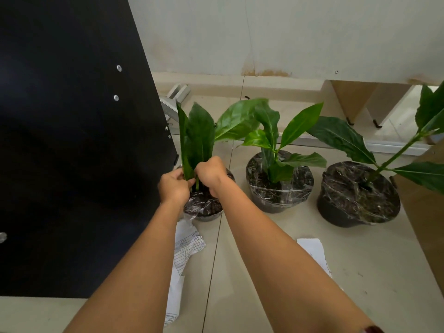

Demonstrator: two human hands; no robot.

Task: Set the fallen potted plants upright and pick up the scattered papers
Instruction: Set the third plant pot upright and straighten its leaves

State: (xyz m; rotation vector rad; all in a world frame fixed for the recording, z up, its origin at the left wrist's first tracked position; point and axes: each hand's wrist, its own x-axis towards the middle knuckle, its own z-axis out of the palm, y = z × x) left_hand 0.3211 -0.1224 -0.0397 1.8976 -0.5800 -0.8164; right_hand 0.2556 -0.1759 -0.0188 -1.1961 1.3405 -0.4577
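Three potted plants in black pots wrapped with clear film stand on the tiled floor. My left hand [174, 186] and my right hand [211, 174] both grip the stem base of the left plant [199, 133], whose pot [206, 210] sits upright beneath them. The middle pot [280, 188] and the right pot [358, 195] stand upright, the right plant leaning to the right. A crumpled printed paper [187, 246] lies just in front of the left pot, partly under my left arm. A white paper [314, 253] lies in front of the middle pot, beside my right arm.
A tall black panel [72, 140] stands close on the left. A white wall runs behind the pots. A brown cardboard piece [425, 212] sits at the right edge. Metal brackets [177, 94] lie behind the left plant.
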